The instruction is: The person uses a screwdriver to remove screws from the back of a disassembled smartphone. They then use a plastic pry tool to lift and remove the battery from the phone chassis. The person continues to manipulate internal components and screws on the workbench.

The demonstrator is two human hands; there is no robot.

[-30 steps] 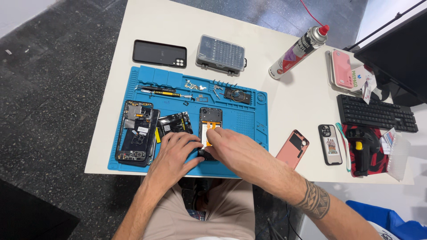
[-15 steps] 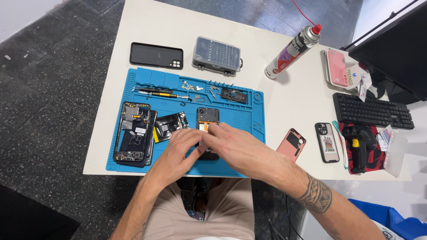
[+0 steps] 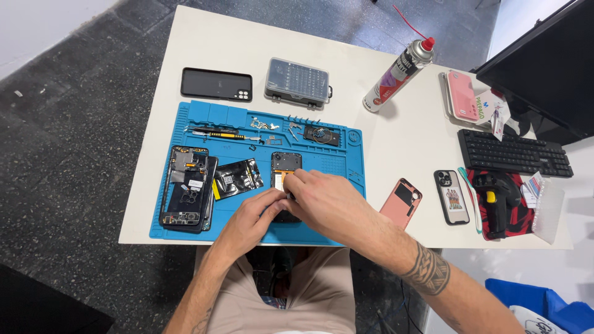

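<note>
Still, as before, I see my left hand (image 3: 250, 218) and right hand (image 3: 325, 204) both gripping the opened phone (image 3: 286, 170) near the blue mat's (image 3: 346, 164) front edge, its lower half hidden beneath them.

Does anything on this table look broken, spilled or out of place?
Nothing is spilled. The odd sights are phones lying open: one with its back off and insides bare on the blue mat, and a smaller one partly under both hands. Loose small metal parts lie scattered along the mat's top.
</note>
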